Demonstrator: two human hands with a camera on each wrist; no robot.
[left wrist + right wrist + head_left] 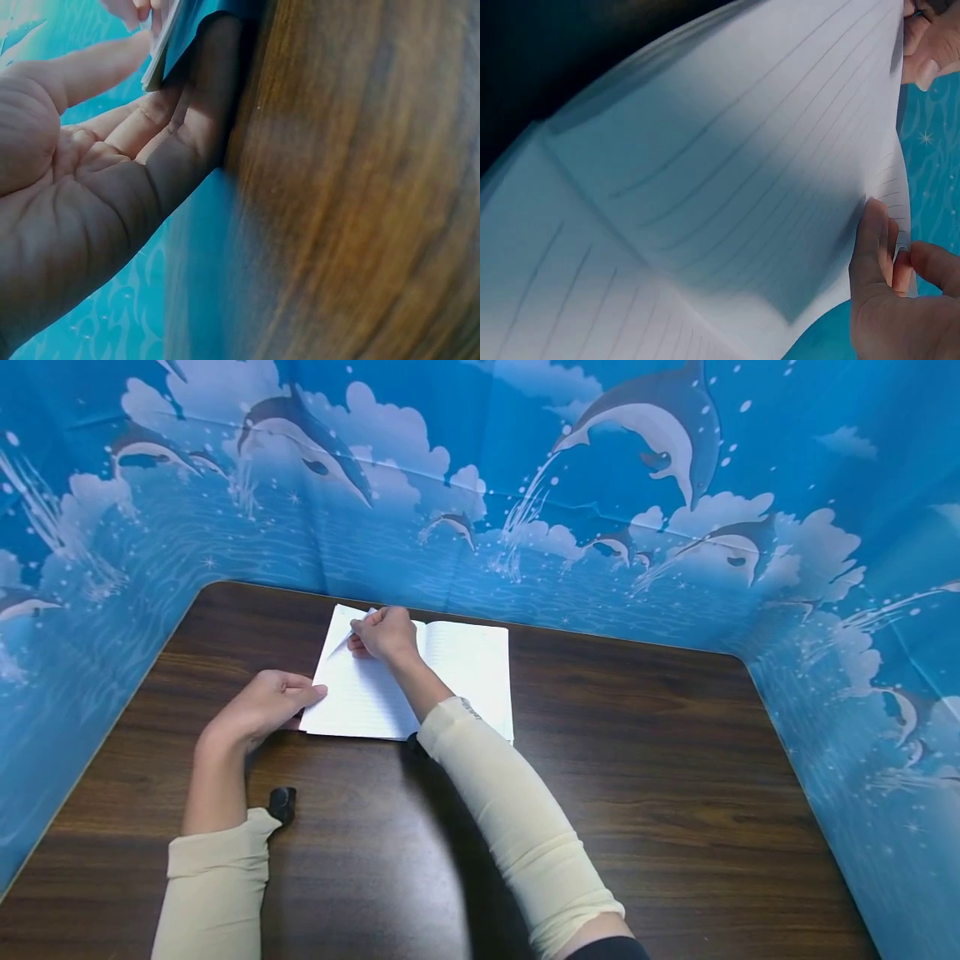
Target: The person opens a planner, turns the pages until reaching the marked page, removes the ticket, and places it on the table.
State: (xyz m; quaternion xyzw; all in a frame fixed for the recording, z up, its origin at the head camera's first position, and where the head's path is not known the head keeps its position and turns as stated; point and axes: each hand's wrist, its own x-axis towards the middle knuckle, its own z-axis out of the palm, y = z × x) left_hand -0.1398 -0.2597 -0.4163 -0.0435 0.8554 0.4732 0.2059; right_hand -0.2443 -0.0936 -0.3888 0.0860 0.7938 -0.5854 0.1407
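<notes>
An open notebook (465, 672) with ruled white pages lies near the far edge of the table. My left hand (262, 702) grips its left edge, thumb on top of the page and fingers underneath, as the left wrist view also shows. Over the upper part of the left page, my right hand (386, 633) pinches a lifted page corner (347, 642) between thumb and fingers. Seen from the right wrist, the ruled page (780, 135) curves, and the right fingers (870, 255) hold its edge. A black strap piece sits by each sleeve.
The dark wooden table (675, 793) extends to the right and in front of the notebook. A blue curtain (480, 552) printed with dolphins and clouds hangs behind the table and along its sides.
</notes>
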